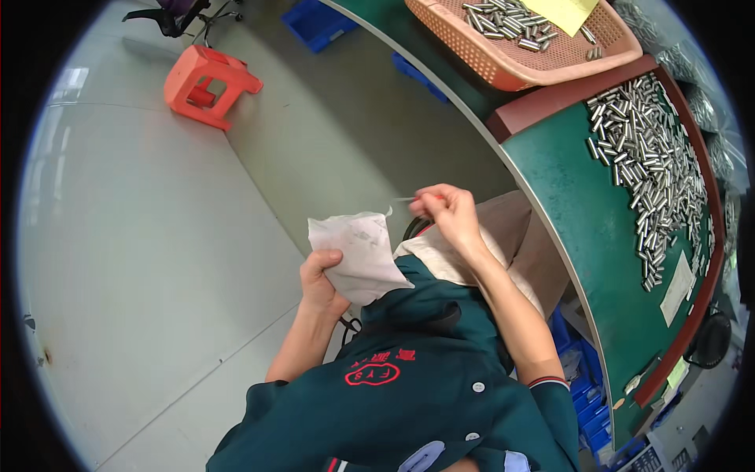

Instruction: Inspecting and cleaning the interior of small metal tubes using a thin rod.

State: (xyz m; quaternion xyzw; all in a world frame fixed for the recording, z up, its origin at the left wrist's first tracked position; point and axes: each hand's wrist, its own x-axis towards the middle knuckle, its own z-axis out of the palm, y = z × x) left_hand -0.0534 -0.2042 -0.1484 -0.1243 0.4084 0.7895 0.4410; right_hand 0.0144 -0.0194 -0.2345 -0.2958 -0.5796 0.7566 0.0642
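Left hand (318, 275) clamped on white cloth (358, 252) | right hand (448, 208) pinching thin metal pin (405, 199)

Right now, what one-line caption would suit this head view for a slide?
Left hand holds a white cloth; right hand pinches a thin pin beside a green table.

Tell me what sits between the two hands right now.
In the head view, only the white cloth's raised corner, gripped by the left hand; the right hand pinches a thin metal pin pointing toward it.
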